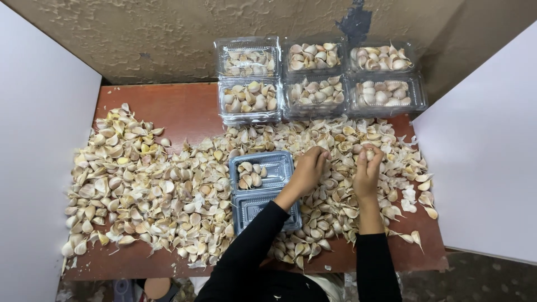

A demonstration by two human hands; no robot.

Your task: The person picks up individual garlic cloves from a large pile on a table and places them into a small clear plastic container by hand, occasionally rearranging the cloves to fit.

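Observation:
Garlic cloves (140,179) lie spread in a thick layer over a reddish-brown table (179,106). An open clear plastic clamshell box (274,168) sits in the middle, with a few cloves in its far half. My left hand (307,170) rests on the pile just right of the box, fingers curled into the cloves. My right hand (367,170) is raised slightly over the pile further right, fingertips pinched on garlic cloves (369,154). Both arms wear black sleeves.
Several closed clear boxes (316,78) filled with cloves stand in two rows at the table's far edge. White panels (39,168) flank the table on the left and right (481,156). A rough wall rises behind.

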